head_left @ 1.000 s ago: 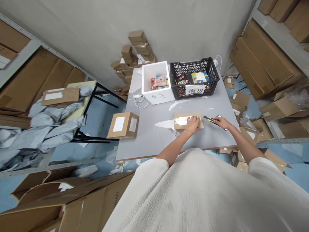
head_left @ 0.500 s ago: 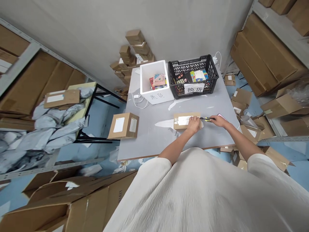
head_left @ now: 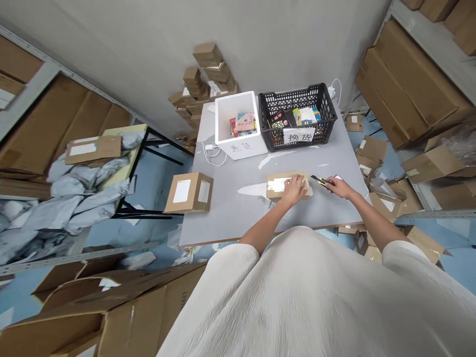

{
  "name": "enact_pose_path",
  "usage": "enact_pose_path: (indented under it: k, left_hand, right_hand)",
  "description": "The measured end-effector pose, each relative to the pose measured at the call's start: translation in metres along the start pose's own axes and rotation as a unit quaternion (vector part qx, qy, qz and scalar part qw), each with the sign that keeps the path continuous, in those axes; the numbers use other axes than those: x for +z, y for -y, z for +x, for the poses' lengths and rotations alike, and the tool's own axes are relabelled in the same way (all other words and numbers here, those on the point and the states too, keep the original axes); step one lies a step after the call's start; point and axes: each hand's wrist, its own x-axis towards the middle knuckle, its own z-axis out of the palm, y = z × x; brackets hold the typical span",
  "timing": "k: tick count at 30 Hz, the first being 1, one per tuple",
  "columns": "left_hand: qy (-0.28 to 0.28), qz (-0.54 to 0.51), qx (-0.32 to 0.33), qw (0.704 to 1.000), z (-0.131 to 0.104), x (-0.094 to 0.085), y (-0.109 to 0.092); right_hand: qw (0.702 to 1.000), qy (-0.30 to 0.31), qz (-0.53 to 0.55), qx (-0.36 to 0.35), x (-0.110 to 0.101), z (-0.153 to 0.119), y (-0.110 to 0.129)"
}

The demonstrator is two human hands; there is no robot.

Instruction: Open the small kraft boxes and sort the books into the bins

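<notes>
A small cardboard box [head_left: 273, 192] with a white label and clear tape lies flat on the grey table. My left hand [head_left: 293, 190] grips it from above, its fingers bent over the label and the taped right part. Just right of the box, my right hand [head_left: 339, 188] is closed round a black and yellow utility knife [head_left: 319, 180]. The knife points left toward the box's right end, with a small gap between them. Partly behind my right hand lies a phone [head_left: 337, 177].
Behind the box stand a white foam box [head_left: 241, 151] and a black plastic crate [head_left: 327, 126], both holding small colourful packs. Another labelled carton [head_left: 193, 193] sits at the table's left edge. Grey parcels [head_left: 74, 198] cover a side table; open cartons [head_left: 390, 203] crowd the right floor.
The knife has drawn back from the box's right end and now slants up to the left. My left hand has shifted slightly left and away from me on the box.
</notes>
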Motion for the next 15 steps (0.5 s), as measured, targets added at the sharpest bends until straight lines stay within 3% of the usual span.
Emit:
enact_pose_path:
  k: [4, 10, 15]
  left_hand:
    - [-0.006, 0.015, -0.042, 0.999, 0.01, -0.005, 0.01]
    - [0.017, 0.022, -0.043, 0.999, 0.024, -0.009, 0.014]
    - [0.024, 0.031, -0.049, 0.998, 0.026, -0.01, 0.01]
  right_hand:
    - [1.0, -0.011, 0.022, 0.003, 0.007, -0.011, 0.008]
    - [0.989, -0.045, -0.109, -0.09, 0.018, -0.019, 0.016]
    - [0.976, -0.048, -0.185, -0.103, 0.019, -0.018, 0.014]
